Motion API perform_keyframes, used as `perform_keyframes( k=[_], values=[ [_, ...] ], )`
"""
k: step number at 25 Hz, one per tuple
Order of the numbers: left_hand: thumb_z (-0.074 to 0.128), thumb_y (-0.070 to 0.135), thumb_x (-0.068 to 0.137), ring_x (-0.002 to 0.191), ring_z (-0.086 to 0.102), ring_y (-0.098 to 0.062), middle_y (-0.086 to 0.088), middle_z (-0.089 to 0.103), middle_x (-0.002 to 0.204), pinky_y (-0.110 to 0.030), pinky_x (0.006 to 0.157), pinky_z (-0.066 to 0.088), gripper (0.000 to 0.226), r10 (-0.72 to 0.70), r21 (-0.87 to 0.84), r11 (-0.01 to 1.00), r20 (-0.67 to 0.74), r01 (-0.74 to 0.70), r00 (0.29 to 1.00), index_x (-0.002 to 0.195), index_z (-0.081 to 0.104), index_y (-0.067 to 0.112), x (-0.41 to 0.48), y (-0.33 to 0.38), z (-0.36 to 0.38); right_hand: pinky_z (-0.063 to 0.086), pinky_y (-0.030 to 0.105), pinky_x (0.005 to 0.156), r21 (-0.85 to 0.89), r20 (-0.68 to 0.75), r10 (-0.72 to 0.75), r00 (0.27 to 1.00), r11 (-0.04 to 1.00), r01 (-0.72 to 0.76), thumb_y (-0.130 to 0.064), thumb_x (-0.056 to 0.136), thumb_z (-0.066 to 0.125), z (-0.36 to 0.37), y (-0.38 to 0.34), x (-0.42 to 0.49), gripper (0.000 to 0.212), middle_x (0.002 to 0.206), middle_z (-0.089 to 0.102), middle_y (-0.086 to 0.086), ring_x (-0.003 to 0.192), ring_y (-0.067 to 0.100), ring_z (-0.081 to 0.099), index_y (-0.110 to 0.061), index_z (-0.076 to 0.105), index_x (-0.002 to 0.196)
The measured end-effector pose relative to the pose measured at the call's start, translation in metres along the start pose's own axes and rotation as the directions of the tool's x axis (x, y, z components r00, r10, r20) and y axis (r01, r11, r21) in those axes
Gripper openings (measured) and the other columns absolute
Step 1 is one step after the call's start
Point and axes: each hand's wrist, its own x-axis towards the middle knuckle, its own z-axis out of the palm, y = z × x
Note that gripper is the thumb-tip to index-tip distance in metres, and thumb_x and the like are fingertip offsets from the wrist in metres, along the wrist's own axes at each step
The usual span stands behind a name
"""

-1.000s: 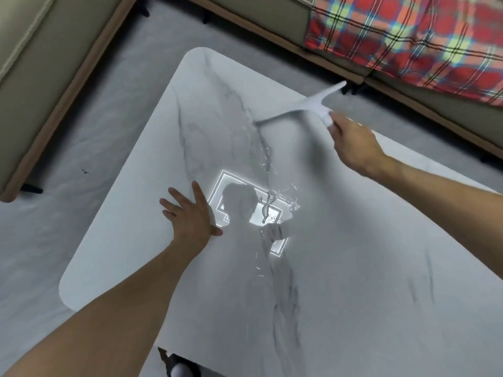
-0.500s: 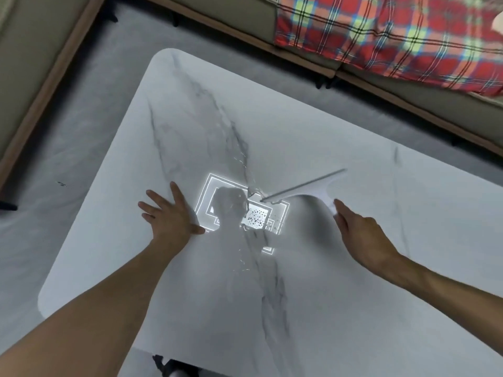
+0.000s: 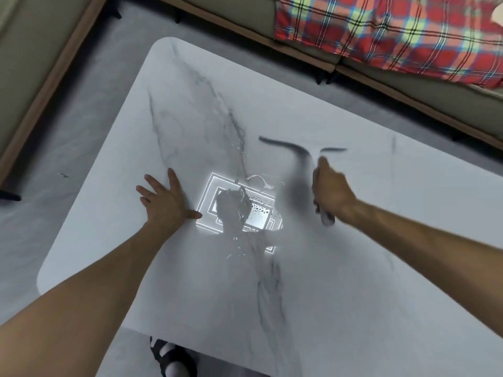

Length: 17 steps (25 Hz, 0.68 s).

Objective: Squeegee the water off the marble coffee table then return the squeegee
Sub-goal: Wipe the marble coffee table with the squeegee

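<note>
The white marble coffee table (image 3: 353,281) fills the view. A small puddle of water (image 3: 257,183) and scattered drops lie near its middle, in the glare of a reflected ceiling light. My right hand (image 3: 330,191) is closed around the handle of the white squeegee (image 3: 333,149). The blade is blurred by motion and sits beyond my knuckles, to the right of the puddle and apart from it. It casts a dark curved shadow on the marble. My left hand (image 3: 166,202) lies flat on the tabletop with fingers spread, just left of the wet patch.
A sofa with a red plaid blanket (image 3: 381,31) runs along the far side. Another sofa (image 3: 32,50) stands at the left. Grey floor surrounds the table. A foot in a dark sandal (image 3: 171,360) shows under the near edge.
My right hand pulled the squeegee from the far edge to the puddle, then swung it up and to the right. My left hand stayed flat in place.
</note>
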Motion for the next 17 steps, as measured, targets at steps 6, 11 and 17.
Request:
perform_keyframes(
  k=[6, 11, 17],
  values=[
    [0.081, 0.054, 0.064, 0.141, 0.0, -0.058, -0.04, -0.008, 0.152, -0.055, 0.118, 0.013, 0.136, 0.037, 0.065, 0.997, 0.015, -0.038, 0.999, 0.151, -0.009, 0.002, -0.032, -0.008, 0.024, 0.051, 0.041, 0.038, 0.063, -0.002, -0.087, 0.996, 0.994, 0.087, -0.018, 0.095, 0.028, -0.003, -0.019, -0.005, 0.015, 0.075, 0.061, 0.016, 0.047, 0.036, 0.059, -0.016, 0.042, 0.099],
    [0.073, 0.065, 0.063, 0.139, 0.006, -0.061, -0.046, -0.004, 0.149, -0.054, 0.117, 0.02, 0.137, 0.047, 0.165, 0.985, -0.003, -0.046, 0.999, 0.15, -0.01, -0.003, -0.023, -0.013, 0.033, 0.033, 0.023, 0.041, 0.319, -0.115, 0.004, 0.993, 0.947, 0.033, -0.02, 0.094, 0.022, -0.004, -0.12, 0.107, 0.031, 0.088, 0.055, 0.018, 0.049, 0.025, 0.045, -0.018, 0.047, 0.113],
    [0.067, 0.07, 0.065, 0.138, 0.008, -0.063, -0.047, -0.003, 0.148, -0.055, 0.115, 0.022, 0.137, 0.038, 0.2, 0.979, 0.027, -0.042, 0.999, 0.149, -0.012, -0.004, -0.022, -0.01, 0.033, 0.039, 0.037, 0.063, -0.23, 0.016, -0.397, 0.918, 0.892, 0.39, -0.03, 0.102, 0.026, 0.039, -0.058, 0.069, 0.035, 0.093, 0.065, 0.023, 0.082, 0.042, 0.06, -0.022, 0.038, 0.134]
  ],
)
